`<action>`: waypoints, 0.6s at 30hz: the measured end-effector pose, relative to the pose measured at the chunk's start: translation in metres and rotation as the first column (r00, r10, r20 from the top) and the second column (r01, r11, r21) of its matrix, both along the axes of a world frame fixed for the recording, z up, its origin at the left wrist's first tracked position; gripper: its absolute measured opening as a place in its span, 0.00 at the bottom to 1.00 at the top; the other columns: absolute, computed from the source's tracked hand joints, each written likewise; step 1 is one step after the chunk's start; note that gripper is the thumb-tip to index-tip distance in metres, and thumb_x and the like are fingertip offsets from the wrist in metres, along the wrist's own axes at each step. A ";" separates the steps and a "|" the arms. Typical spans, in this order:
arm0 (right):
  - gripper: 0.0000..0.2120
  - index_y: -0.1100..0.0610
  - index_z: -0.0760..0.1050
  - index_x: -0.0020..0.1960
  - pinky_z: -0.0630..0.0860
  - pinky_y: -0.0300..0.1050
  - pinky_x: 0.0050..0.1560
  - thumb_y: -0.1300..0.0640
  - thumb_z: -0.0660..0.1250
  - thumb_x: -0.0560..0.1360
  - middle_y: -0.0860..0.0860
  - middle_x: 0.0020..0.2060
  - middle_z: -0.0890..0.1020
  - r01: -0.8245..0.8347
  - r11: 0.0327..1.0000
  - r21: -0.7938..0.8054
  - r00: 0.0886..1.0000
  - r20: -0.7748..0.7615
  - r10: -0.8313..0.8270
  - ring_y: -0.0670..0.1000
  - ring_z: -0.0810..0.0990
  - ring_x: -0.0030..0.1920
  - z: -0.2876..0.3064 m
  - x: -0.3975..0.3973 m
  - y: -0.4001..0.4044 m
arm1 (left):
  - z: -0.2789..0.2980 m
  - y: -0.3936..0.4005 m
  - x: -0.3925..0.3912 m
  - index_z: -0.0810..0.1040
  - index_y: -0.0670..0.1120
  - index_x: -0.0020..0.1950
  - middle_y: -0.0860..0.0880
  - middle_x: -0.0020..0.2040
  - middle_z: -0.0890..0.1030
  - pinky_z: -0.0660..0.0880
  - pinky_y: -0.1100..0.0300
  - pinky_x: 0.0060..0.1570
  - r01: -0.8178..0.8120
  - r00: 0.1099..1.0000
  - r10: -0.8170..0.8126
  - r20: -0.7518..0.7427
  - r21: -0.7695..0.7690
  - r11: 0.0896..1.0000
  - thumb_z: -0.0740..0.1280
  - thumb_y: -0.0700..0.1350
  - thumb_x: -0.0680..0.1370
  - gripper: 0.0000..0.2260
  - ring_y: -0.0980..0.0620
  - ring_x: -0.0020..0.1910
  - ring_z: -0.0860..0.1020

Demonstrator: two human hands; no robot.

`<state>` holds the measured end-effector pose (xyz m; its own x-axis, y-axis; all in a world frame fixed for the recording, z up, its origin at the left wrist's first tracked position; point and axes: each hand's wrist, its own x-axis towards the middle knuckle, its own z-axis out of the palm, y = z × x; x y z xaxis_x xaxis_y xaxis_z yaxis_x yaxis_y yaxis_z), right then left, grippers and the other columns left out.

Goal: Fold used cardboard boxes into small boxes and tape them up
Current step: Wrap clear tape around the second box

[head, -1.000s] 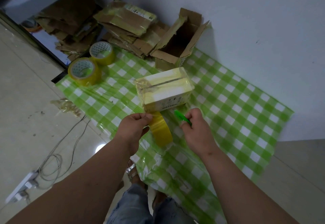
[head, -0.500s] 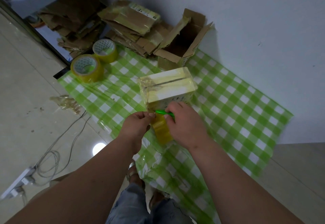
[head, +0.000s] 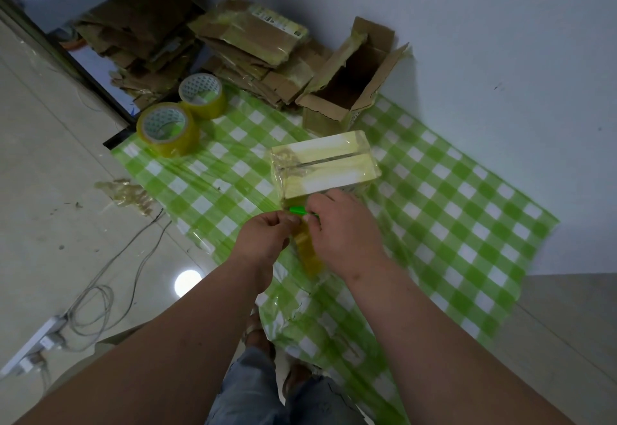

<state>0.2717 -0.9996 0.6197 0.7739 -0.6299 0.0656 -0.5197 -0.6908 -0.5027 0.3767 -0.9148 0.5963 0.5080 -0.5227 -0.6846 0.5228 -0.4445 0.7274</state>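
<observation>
The taped box (head: pixel 325 166) sits on the cloth (head: pixel 467 211) just beyond my hands. Far behind it stands an open box (head: pixel 350 90); two tape rolls (head: pixel 183 114) lie far left, flattened cardboard (head: pixel 247 44) behind them.

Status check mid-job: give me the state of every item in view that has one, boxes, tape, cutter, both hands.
Taped box: closed, wrapped in yellowish tape, on the checked cloth.
Open box: flaps up, untaped, by the wall.
Flattened cardboard: stacked, unfolded.
Two spare tape rolls: lying on the cloth, unused.
Held tape roll: strip drawn toward the taped box.
Green cutter: at the strip.
Left hand: pinching the tape.
Right hand: gripping the cutter.
</observation>
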 end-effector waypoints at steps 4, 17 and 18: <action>0.04 0.57 0.76 0.46 0.74 0.52 0.39 0.57 0.65 0.77 0.54 0.42 0.77 -0.005 1.000 -0.002 1.000 0.001 0.005 0.57 0.74 0.44 0.001 0.002 0.000 | -0.001 -0.001 0.002 0.81 0.45 0.41 0.47 0.43 0.82 0.74 0.50 0.60 -0.009 1.000 0.009 0.009 0.014 1.000 0.69 0.38 0.78 0.07 0.51 0.48 0.78; 0.03 0.60 0.79 0.44 0.74 0.50 0.41 0.60 0.69 0.74 0.52 0.41 0.76 0.038 0.977 0.210 0.980 0.181 -0.077 0.53 0.75 0.43 -0.008 0.001 0.002 | -0.005 -0.001 0.007 0.82 0.45 0.42 0.49 0.42 0.82 0.74 0.52 0.56 0.015 1.000 -0.014 0.021 -0.010 1.000 0.69 0.38 0.78 0.06 0.51 0.47 0.78; 0.02 0.59 0.79 0.44 0.73 0.48 0.41 0.60 0.69 0.74 0.51 0.42 0.76 0.057 0.968 0.244 0.975 0.194 -0.107 0.51 0.74 0.43 -0.009 -0.001 0.003 | -0.005 -0.001 0.007 0.82 0.45 0.42 0.49 0.41 0.82 0.74 0.53 0.55 0.023 0.999 -0.023 0.025 -0.011 1.000 0.69 0.38 0.78 0.06 0.52 0.47 0.78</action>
